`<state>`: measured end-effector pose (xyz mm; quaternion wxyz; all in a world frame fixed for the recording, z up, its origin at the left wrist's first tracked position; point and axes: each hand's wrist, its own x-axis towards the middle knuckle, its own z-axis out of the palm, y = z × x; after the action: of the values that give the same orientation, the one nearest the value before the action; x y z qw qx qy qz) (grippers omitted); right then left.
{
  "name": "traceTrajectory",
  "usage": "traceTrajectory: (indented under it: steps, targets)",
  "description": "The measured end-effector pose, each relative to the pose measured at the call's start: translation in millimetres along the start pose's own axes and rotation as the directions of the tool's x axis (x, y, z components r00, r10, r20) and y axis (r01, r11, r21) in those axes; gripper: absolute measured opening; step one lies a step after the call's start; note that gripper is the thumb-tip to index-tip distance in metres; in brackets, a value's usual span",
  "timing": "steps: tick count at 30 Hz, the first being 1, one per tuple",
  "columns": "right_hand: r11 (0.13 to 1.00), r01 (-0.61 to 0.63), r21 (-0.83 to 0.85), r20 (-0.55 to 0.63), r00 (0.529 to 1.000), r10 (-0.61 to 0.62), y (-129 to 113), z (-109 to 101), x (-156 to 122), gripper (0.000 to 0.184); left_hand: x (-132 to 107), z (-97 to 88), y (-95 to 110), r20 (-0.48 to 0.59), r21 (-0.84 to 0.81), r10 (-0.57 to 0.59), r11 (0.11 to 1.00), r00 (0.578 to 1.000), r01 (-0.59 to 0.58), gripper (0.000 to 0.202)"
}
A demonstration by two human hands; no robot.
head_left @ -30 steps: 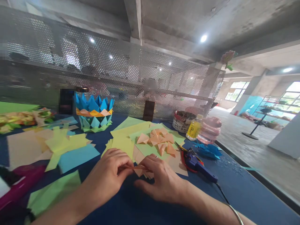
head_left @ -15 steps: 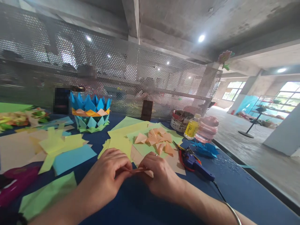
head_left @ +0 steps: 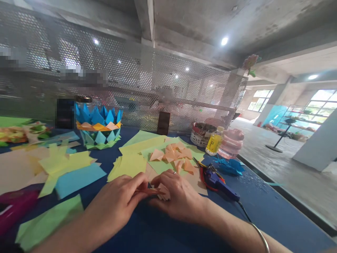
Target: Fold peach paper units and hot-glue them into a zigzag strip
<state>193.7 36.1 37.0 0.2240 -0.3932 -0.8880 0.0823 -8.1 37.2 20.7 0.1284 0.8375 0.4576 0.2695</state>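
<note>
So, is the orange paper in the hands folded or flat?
Folded: the orange paper shows layered triangular flaps, pinched between left hand and right hand.

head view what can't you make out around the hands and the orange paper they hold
orange paper piece: head view, mostly under the fingers of the left hand and right hand; its folds are hidden.
pink object: head view, cut off by the left edge; unidentifiable.
dark box beside the blue paper crown: head view, pixelated.
yellow bottle: head view, label too small to read.
</note>
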Motion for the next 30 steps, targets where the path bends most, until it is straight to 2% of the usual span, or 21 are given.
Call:
traceTrajectory:
  steps: [2,4,7,10,14,16,18,21,24,27,30]
  targets:
    - [0.994,-0.074,-0.075,0.033,0.997,0.077,4.1,-8.9,2.6,0.037,0.4,-0.3,-1.3,-0.008,0.015,-0.010,1.000,1.000,0.010,0.010]
    - [0.971,-0.162,-0.174,0.036,0.985,0.171,10.4,-20.8,5.4,0.039,0.3,-2.1,-1.1,-0.005,0.003,-0.018,1.000,1.000,0.018,0.013]
    - [0.934,-0.246,-0.260,0.004,0.967,0.256,21.6,-43.5,6.2,0.028,-0.3,-5.2,0.0,-0.008,-0.015,-0.042,0.999,0.999,0.042,0.017]
    - [0.884,-0.335,-0.327,-0.062,0.941,0.334,30.5,-67.0,-4.5,0.021,-0.4,-6.6,-0.5,-0.028,0.009,-0.040,0.999,0.999,0.040,0.013]
    - [0.772,-0.473,-0.424,-0.144,0.877,0.458,42.3,-84.8,-39.9,0.026,1.2,-6.9,-1.6,-0.034,0.020,-0.062,0.998,0.997,0.063,0.011]
    - [0.645,-0.558,-0.522,-0.184,0.812,0.554,51.0,-85.7,-60.8,0.024,2.0,-7.6,-0.3,-0.016,-0.005,-0.080,0.997,0.997,0.080,0.012]
    - [0.557,-0.608,-0.566,-0.207,0.759,0.618,60.1,-83.1,-78.7,0.027,2.4,-8.3,1.7,0.016,-0.040,-0.073,0.997,0.997,0.073,0.013]
    - [0.551,-0.641,-0.534,-0.173,0.721,0.671,69.6,-77.6,-95.3,0.039,2.5,-8.5,3.4,0.049,-0.082,-0.063,0.994,0.997,0.067,0.013]
    - [0.553,-0.664,-0.504,-0.167,0.703,0.691,74.3,-73.3,-101.2,0.042,2.6,-7.2,2.0,0.048,-0.087,-0.067,0.994,0.997,0.071,0.015]
    - [0.568,-0.668,-0.480,-0.181,0.709,0.681,80.2,-71.0,-103.8,0.038,2.8,-6.1,-0.1,0.042,-0.070,-0.062,0.995,0.997,0.065,0.019]
    - [0.637,-0.658,-0.402,-0.141,0.732,0.667,88.7,-70.4,-107.3,0.040,3.0,-6.2,-0.3,0.041,-0.075,-0.051,0.996,0.998,0.054,0.021]
